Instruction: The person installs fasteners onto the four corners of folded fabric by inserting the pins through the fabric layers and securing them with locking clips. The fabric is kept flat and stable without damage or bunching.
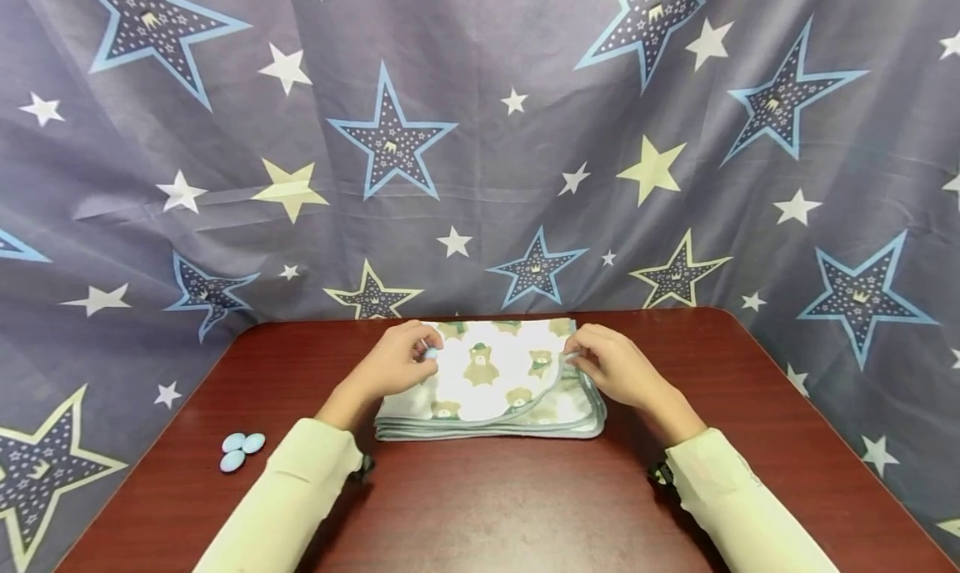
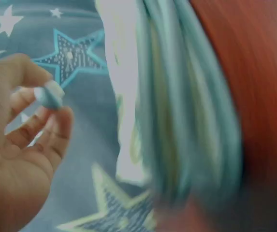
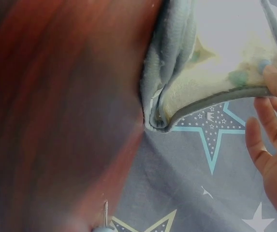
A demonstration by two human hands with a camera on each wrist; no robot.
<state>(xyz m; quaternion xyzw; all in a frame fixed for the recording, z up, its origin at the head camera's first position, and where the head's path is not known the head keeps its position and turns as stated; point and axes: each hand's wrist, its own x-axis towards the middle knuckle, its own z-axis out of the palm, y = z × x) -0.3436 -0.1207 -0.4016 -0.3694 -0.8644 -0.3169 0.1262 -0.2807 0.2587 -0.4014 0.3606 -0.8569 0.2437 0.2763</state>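
Observation:
A folded blanket (image 1: 480, 373) with a teddy bear print and grey-blue trim lies in layers at the table's far edge. My left hand (image 1: 397, 358), at its left side, pinches a small light-blue oval cap (image 2: 49, 96) with a paler part behind it. In the left wrist view the cap is apart from the blanket layers (image 2: 177, 96). With thumb and fingers my right hand (image 1: 611, 363) grips the trimmed edge of the top layer, raised at the right corner. The lifted layer (image 3: 225, 63) shows its pale underside in the right wrist view.
Several light-blue oval pieces, one of them this cap (image 1: 233, 460), lie together on the left of the brown table (image 1: 517, 506). A star-print curtain (image 1: 480, 206) hangs behind the table. A thin upright metal pin (image 3: 106, 210) on a pale round base shows low in the right wrist view.

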